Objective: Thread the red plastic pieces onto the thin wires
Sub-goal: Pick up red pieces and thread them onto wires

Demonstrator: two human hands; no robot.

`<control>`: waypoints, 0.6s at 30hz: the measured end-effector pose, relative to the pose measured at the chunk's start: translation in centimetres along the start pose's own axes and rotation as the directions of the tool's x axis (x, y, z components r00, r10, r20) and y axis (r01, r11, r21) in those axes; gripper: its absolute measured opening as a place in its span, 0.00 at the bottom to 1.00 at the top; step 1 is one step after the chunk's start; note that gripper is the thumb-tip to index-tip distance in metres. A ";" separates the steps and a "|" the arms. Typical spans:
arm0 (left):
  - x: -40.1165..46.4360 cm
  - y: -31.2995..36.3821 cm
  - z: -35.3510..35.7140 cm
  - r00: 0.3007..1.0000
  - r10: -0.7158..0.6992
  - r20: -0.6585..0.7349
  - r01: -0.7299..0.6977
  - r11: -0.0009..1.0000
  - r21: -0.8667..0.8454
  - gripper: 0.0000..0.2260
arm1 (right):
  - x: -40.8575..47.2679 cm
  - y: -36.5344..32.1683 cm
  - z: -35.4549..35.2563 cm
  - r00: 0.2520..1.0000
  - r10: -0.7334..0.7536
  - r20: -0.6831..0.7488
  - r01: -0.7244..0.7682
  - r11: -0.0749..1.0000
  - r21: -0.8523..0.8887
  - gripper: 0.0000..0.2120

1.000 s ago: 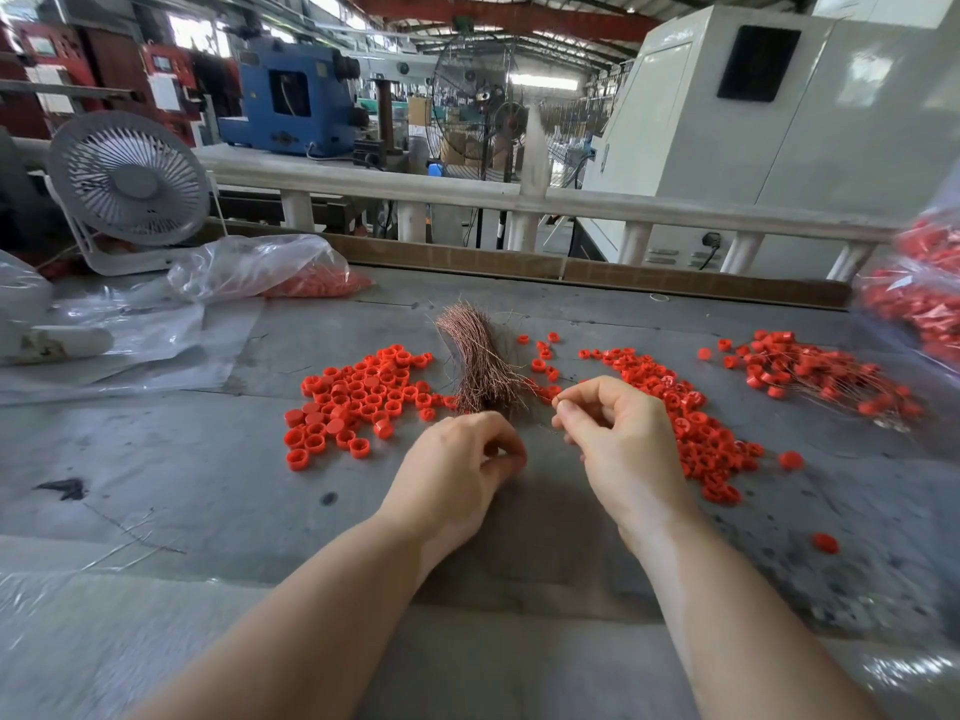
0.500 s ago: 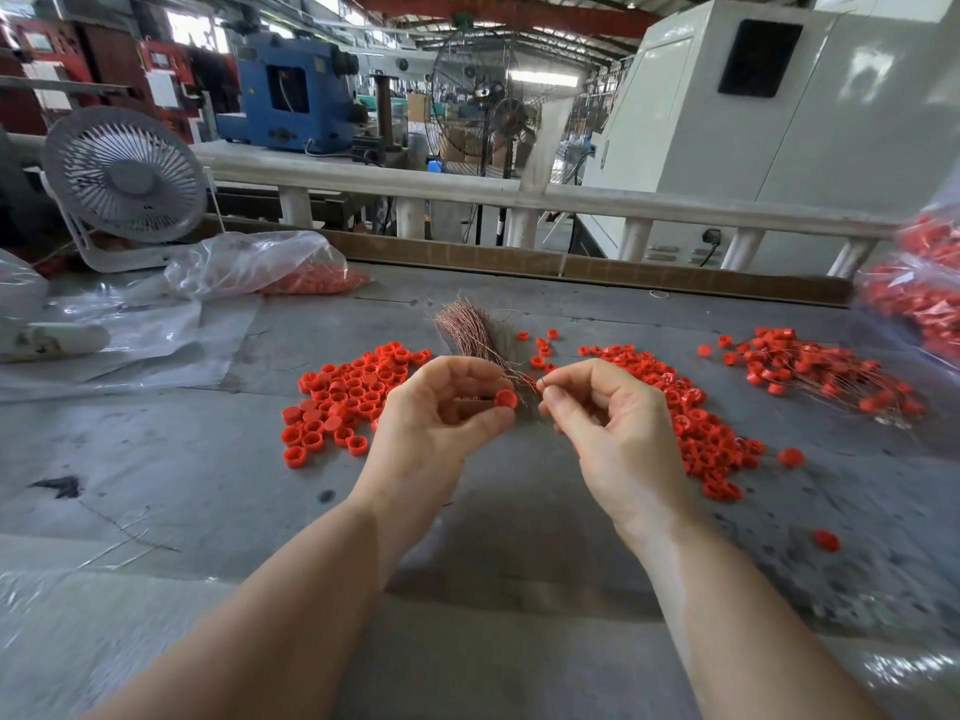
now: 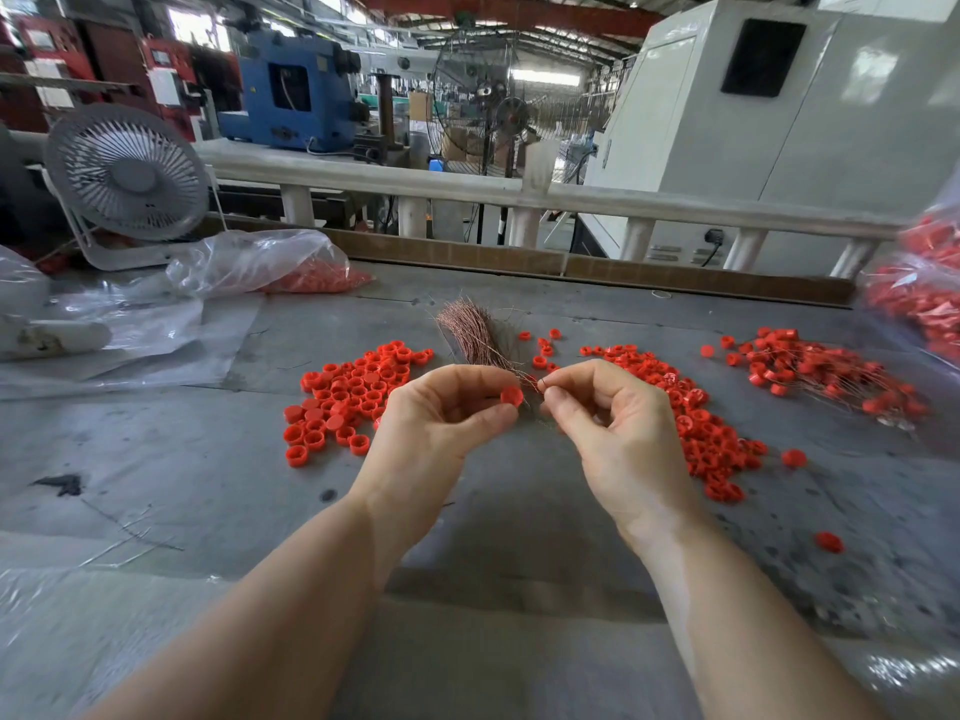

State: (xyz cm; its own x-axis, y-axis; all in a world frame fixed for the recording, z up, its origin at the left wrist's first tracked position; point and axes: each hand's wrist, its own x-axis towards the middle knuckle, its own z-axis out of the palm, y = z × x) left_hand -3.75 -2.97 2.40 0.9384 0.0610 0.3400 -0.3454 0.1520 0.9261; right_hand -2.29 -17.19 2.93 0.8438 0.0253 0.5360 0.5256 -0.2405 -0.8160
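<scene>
My left hand (image 3: 441,428) pinches one small red plastic piece (image 3: 511,396) between thumb and fingertips, raised above the grey table (image 3: 182,459). My right hand (image 3: 608,428) pinches a thin wire (image 3: 540,383) whose tip points at that piece, a short gap away. Behind both hands lies a bundle of copper-coloured wires (image 3: 475,330). A pile of red pieces (image 3: 353,394) lies to the left. A second pile of red pieces (image 3: 696,423) spreads to the right. Further right sits a heap of red pieces with wires through them (image 3: 821,368).
A white desk fan (image 3: 127,179) and clear plastic bags (image 3: 260,262) with red parts occupy the back left. Another bag of red pieces (image 3: 919,298) sits at the right edge. Loose red pieces (image 3: 829,542) lie near the right forearm. A white railing (image 3: 467,192) borders the table's far side.
My left hand rose from the table holding a red piece and turned it toward the right hand. Both hands now meet higher, with wire tip and piece close together.
</scene>
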 end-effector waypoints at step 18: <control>0.1 -0.1 -0.3 0.991 -0.123 0.055 0.130 0.983 -0.133 0.13 | -0.1 0.0 0.0 1.000 -0.012 0.018 0.012 1.000 -0.001 0.12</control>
State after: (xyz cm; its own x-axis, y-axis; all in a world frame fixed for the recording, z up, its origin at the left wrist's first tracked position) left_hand -3.62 -2.71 2.27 0.9727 -0.0128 0.2319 -0.2185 0.2882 0.9323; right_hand -2.39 -17.19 2.92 0.8394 0.0460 0.5416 0.5354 -0.2416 -0.8093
